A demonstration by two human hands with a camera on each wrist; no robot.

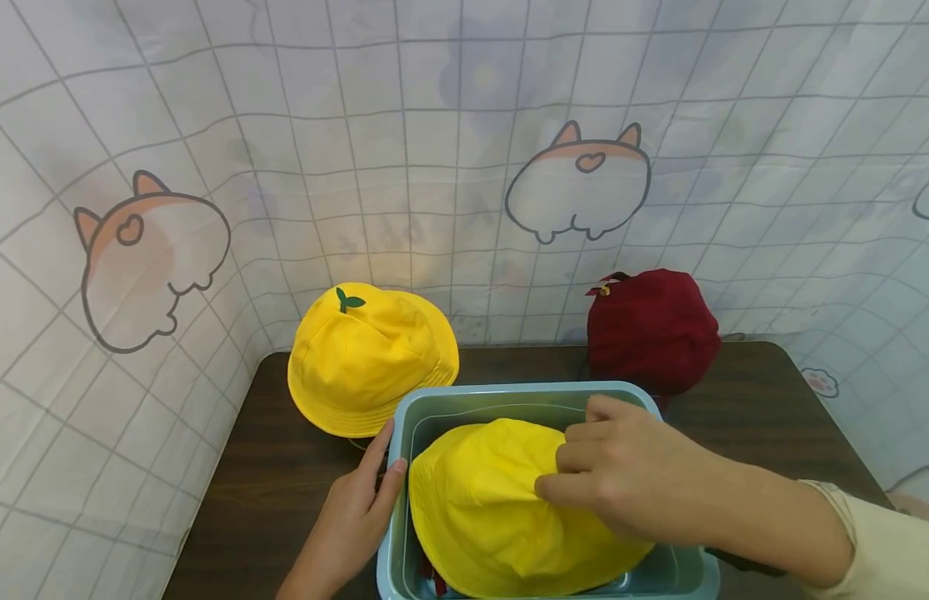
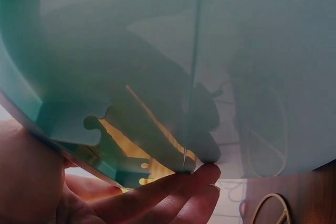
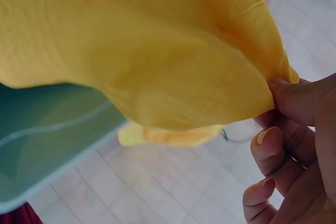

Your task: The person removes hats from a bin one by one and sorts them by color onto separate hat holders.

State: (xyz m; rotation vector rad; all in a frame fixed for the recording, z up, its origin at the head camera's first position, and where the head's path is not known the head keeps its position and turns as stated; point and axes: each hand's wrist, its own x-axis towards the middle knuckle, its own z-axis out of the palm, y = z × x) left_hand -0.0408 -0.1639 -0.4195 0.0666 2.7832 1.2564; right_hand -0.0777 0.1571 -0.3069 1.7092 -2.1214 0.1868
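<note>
A yellow bucket hat (image 1: 494, 500) is over the light blue plastic basin (image 1: 524, 387), filling much of its opening. My right hand (image 1: 621, 467) pinches the hat's cloth between thumb and bent forefinger, as the right wrist view shows, with the other fingers curled below. At the basin's left side is my left hand (image 1: 347, 521), its thumb on the rim and its fingers along the outer wall (image 2: 131, 35). Under the hat, a bit of dark red material (image 1: 437, 581) peeks out inside the basin; the rest of the basin's contents is hidden.
Behind the basin's left corner, another yellow hat (image 1: 367, 358) with a green sprout stands on the dark wooden table (image 1: 262, 492). A dark red hat (image 1: 651, 333) sits at the back right. A white checked curtain (image 1: 434, 208) closes off the back and sides.
</note>
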